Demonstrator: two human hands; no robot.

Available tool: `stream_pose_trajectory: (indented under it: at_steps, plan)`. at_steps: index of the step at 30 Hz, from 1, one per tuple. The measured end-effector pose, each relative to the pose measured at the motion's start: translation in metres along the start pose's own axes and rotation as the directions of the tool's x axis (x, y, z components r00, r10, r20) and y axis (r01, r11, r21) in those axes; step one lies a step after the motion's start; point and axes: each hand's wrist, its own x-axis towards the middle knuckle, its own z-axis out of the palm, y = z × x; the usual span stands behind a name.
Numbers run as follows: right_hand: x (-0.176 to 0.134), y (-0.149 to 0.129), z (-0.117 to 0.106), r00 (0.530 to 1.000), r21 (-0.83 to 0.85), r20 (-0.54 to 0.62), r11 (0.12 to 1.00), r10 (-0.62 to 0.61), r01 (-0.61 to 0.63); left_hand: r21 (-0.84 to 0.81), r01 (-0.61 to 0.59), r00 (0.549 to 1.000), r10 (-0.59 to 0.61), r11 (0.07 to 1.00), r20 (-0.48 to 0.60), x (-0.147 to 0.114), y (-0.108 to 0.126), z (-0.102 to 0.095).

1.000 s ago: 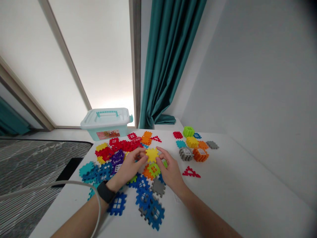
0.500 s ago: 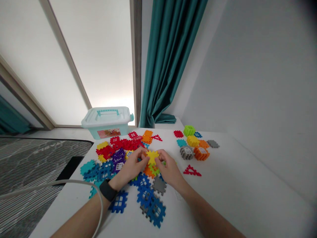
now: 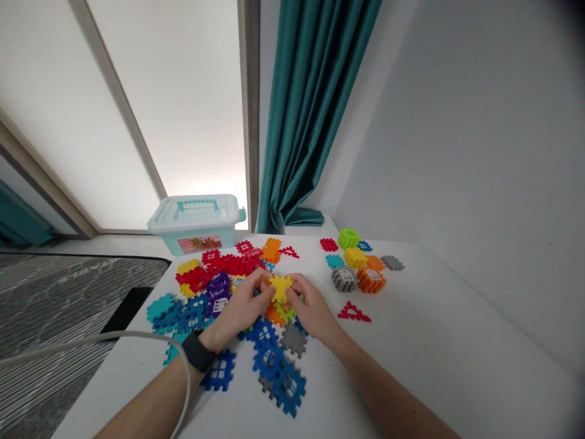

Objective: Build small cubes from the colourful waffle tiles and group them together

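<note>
A yellow notched building tile is held between both hands above the pile. My left hand pinches its left side, thumb in front and fingers behind. From the right, my right hand grips the opposite edge in the same way. Beneath them lie a lime-green tile and an orange tile, partly covered by the hands. A grey tile rests just below my right hand. Purple tiles sit left of my left hand, and blue window tiles spread in front.
Red tiles and teal tiles lie on the table's left half. A lidded plastic box stands at the back left. Assembled blocks, such as an orange block, stand to the right near a red triangle. A pale cable crosses my left forearm.
Both hands keep their grip on the yellow tile, which has tilted slightly. The whole view has shifted a little; the other pieces stay where they were.
</note>
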Motion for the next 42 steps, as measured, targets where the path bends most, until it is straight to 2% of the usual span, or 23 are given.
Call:
stream_pose_trajectory:
  at_steps: [4, 8, 13, 16, 18, 21, 25, 32, 35, 37, 39, 40, 42]
  plan:
    - [-0.001, 0.003, -0.001, 0.999, 0.032, 0.048, 0.999, 0.008, -0.009, 0.009, 0.005, 1.000, -0.005, 1.000, 0.009, 0.000, -0.002, 0.000]
    - [-0.001, 0.001, 0.003, 1.000, 0.037, 0.015, 0.999, 0.026, -0.027, 0.090, -0.036, 0.999, 0.038, 0.995, -0.027, 0.001, -0.005, 0.000]
    - [-0.001, -0.001, 0.000, 1.000, 0.042, 0.019, 0.999, 0.019, -0.020, -0.026, 0.006, 1.000, -0.007, 1.000, -0.023, 0.000, -0.003, 0.001]
    - [-0.001, -0.002, -0.008, 0.992, -0.102, -0.016, 0.987, -0.123, 0.120, -0.122, 0.066, 0.997, -0.070, 0.990, -0.024, -0.002, 0.002, -0.001]
    - [-0.002, -0.003, -0.014, 0.962, -0.220, -0.017, 0.940, -0.273, 0.263, -0.156, 0.090, 0.995, -0.095, 0.984, -0.026, -0.003, 0.006, -0.004]
    - [-0.001, -0.003, -0.020, 0.905, -0.306, 0.077, 0.854, -0.417, 0.420, -0.184, 0.106, 0.993, -0.114, 0.977, -0.029, -0.004, 0.008, -0.008]
    - [0.000, -0.001, -0.025, 0.876, -0.350, 0.157, 0.804, -0.455, 0.480, -0.203, 0.110, 0.993, -0.116, 0.973, -0.020, -0.004, 0.008, -0.009]
    - [0.003, 0.002, -0.029, 0.855, -0.367, 0.191, 0.773, -0.482, 0.518, -0.188, 0.101, 0.995, -0.100, 0.977, 0.011, -0.004, 0.008, -0.009]
    - [0.002, 0.002, -0.030, 0.858, -0.356, 0.197, 0.781, -0.474, 0.513, -0.131, 0.073, 0.997, -0.071, 0.989, 0.021, -0.004, 0.005, -0.009]
    - [0.002, 0.003, -0.030, 0.858, -0.356, 0.195, 0.781, -0.475, 0.513, -0.020, 0.011, 1.000, -0.011, 1.000, 0.004, -0.003, 0.003, -0.011]
    - [0.003, 0.003, -0.030, 0.856, -0.361, 0.179, 0.777, -0.485, 0.516, 0.166, -0.107, 0.993, 0.115, 0.980, -0.035, -0.003, 0.002, -0.013]
    - [0.003, 0.003, -0.030, 0.854, -0.364, 0.169, 0.774, -0.493, 0.519, 0.272, -0.179, 0.979, 0.198, 0.946, -0.047, -0.003, 0.003, -0.015]
    - [0.003, 0.003, -0.031, 0.847, -0.366, 0.159, 0.767, -0.507, 0.527, 0.444, -0.314, 0.936, 0.352, 0.839, -0.005, -0.004, 0.005, -0.019]
